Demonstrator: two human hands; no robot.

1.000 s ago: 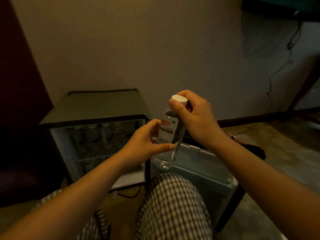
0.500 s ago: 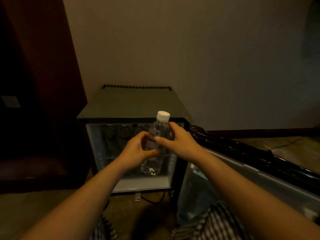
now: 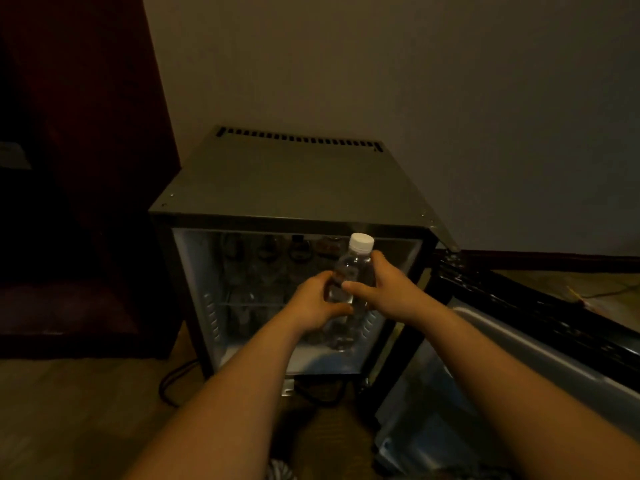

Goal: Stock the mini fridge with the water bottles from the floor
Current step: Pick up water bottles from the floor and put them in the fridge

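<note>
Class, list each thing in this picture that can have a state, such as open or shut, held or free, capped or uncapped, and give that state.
Water bottle: upright, capped, held by both hands before the fridge opening.
Left hand: grips the bottle's lower part.
Right hand: grips the bottle's upper part.
Mini fridge: open, stored bottles on its shelf.
Fridge door: swung wide open, at right.
</note>
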